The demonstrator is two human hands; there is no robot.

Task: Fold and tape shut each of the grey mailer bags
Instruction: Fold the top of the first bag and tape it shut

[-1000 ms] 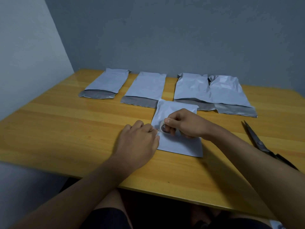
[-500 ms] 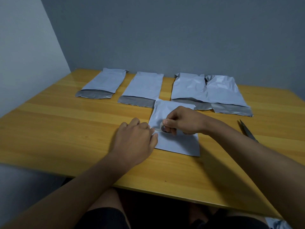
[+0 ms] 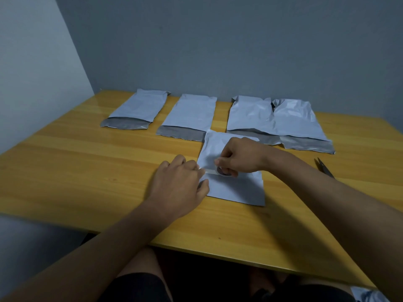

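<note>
The folded grey mailer bag lies flat on the wooden table just past the middle of its near half, its far edge touching or overlapping the open ends of the row behind; what it holds, if anything, cannot be told. Four more grey mailer bags lie in a row toward 12 o'clock, each with its darker open flap facing the person: the far-left bag, the second bag, the third bag and the far-right bag, the last two overlapping along their sides and looking puffier than the others. The right hand reaches in from 4 o'clock, knuckles up, fingers curled round a small roll of tape held on the folded bag. A short strip of tape runs from the roll toward 9 o'clock to the left hand, which comes in from 7 o'clock, palm down, fingertips bent at the bag's left edge and pinning the strip's free end there. The two hands are close together, nearly touching. At 3 o'clock, well apart from the bags, the blades of a pair of scissors show on the table, partly hidden by the right forearm. A crumpled bit of grey plastic shows at the lower right corner, below the table edge.
</note>
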